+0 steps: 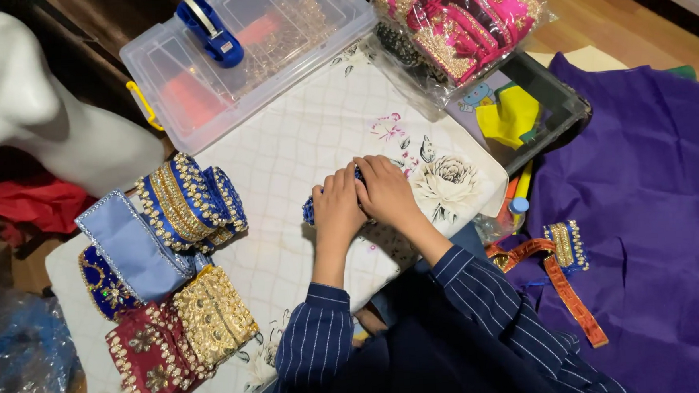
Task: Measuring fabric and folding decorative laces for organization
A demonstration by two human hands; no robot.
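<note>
A single head-worn camera looks steeply down from above the person's chest onto the floral-covered worktop. It sits close, with both forearms entering from the bottom edge and purple fabric filling the right side.

Home craft workspace, embroidered trim rolls, purple fabric, mannequin bust, wooden floor

blue trim mostly hidden under hands

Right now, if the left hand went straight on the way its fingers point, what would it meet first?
Probably the clear plastic box, after bare floral cloth. The left hand points up the picture, though depth is unclear.
</note>
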